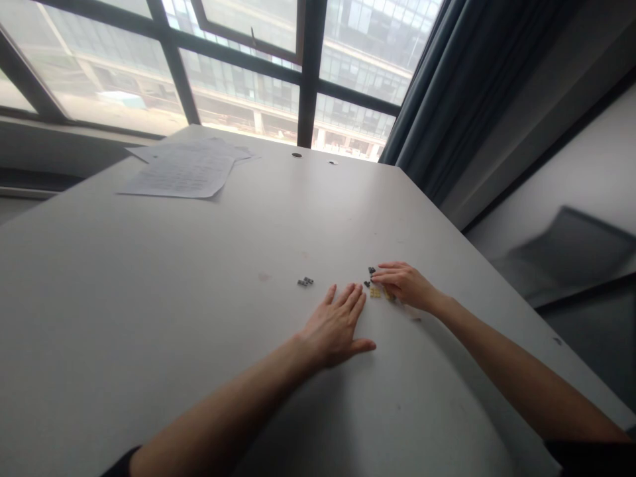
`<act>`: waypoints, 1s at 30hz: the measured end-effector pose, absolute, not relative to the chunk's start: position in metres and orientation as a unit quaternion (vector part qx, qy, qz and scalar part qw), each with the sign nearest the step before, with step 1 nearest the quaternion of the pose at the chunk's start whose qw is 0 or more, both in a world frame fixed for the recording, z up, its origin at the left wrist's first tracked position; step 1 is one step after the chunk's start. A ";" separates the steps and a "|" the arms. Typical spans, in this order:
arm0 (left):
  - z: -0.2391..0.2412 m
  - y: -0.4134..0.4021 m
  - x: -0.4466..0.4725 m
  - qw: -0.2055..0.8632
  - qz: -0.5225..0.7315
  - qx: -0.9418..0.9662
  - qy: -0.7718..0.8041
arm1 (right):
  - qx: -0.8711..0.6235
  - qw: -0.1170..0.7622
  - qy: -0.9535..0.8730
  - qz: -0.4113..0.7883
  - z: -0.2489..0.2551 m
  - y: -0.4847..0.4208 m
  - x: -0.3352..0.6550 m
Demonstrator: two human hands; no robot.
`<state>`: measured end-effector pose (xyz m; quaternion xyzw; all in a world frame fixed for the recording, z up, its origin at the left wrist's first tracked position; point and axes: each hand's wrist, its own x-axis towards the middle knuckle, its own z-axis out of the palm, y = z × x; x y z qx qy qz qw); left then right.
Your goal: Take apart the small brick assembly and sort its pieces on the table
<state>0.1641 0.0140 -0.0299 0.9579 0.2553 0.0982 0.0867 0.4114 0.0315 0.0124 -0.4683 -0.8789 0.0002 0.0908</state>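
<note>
Left hand (334, 329) spread flat, left of yellow pieces (375, 292); right hand (407, 286), grip unclear, at dark pieces (371, 270) beyond them, likely light, stiff, best edge-pinched

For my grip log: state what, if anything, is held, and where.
Left hand: flat, holding nothing. Right hand: at small dark pieces; a grip cannot be confirmed.

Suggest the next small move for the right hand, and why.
I'd probably have the right hand draw a small black piece away from the yellow pieces: its fingertips are right at that mixed cluster, where the two colours lie close together, while the grey pieces sit apart. The left hand lies flat, palm down, beside the cluster.
</note>
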 end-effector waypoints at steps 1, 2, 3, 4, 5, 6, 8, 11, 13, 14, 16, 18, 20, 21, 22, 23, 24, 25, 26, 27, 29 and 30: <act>-0.030 0.014 0.165 0.085 0.099 0.958 0.254 | -0.474 0.104 -0.874 0.004 0.014 0.032 0.410; -0.029 0.014 0.165 0.083 0.101 0.958 0.254 | -0.479 0.119 -0.870 0.006 0.015 0.032 0.408; -0.028 0.014 0.165 0.080 0.104 0.958 0.253 | -0.482 0.134 -0.866 0.008 0.016 0.033 0.406; -0.027 0.015 0.163 0.076 0.109 0.958 0.252 | -0.482 0.147 -0.864 0.009 0.018 0.033 0.405; -0.024 0.017 0.160 0.069 0.116 0.958 0.252 | -0.479 0.159 -0.863 0.010 0.019 0.032 0.403; -0.021 0.020 0.156 0.062 0.124 0.958 0.253 | -0.475 0.169 -0.863 0.009 0.020 0.031 0.403; -0.014 0.029 0.141 0.043 0.138 0.954 0.261 | -0.474 0.191 -0.859 -0.001 0.020 0.026 0.405; -0.004 0.050 0.107 0.022 0.165 0.942 0.292 | -0.511 0.241 -0.825 -0.035 0.017 0.017 0.416; -0.001 0.064 0.084 0.020 0.190 0.923 0.335 | -0.544 0.264 -0.795 -0.054 0.014 0.011 0.424; -0.001 0.070 0.075 0.023 0.198 0.911 0.360 | -0.558 0.270 -0.782 -0.061 0.013 0.008 0.427; -0.002 0.077 0.062 0.036 0.211 0.894 0.394 | -0.581 0.272 -0.764 -0.064 0.012 0.005 0.431; -0.005 0.079 0.059 0.045 0.211 0.890 0.403 | -0.598 0.262 -0.755 -0.055 0.012 0.005 0.429; -0.007 0.078 0.063 0.045 0.202 0.893 0.400 | -0.607 0.243 -0.756 -0.036 0.013 0.008 0.424; -0.008 0.077 0.066 0.043 0.198 0.894 0.400 | -0.605 0.232 -0.761 -0.023 0.014 0.011 0.420; -0.009 0.076 0.068 0.040 0.196 0.894 0.402 | -0.602 0.220 -0.768 -0.011 0.014 0.014 0.415; -0.009 0.075 0.071 0.038 0.195 0.892 0.406 | -0.599 0.209 -0.773 0.000 0.015 0.018 0.410; -0.008 0.074 0.072 0.036 0.194 0.890 0.410 | -0.597 0.197 -0.778 0.010 0.014 0.023 0.406; -0.008 0.074 0.073 0.036 0.195 0.888 0.414 | -0.597 0.183 -0.781 0.018 0.014 0.027 0.402; -0.008 0.073 0.074 0.037 0.196 0.887 0.416 | -0.599 0.168 -0.782 0.024 0.013 0.031 0.398; -0.008 0.073 0.073 0.038 0.197 0.886 0.418 | -0.603 0.153 -0.782 0.028 0.012 0.035 0.395; -0.009 0.072 0.072 0.040 0.201 0.884 0.419 | -0.611 0.125 -0.781 0.033 0.011 0.040 0.391; -0.011 0.072 0.071 0.041 0.203 0.884 0.419 | -0.613 0.114 -0.781 0.035 0.011 0.041 0.390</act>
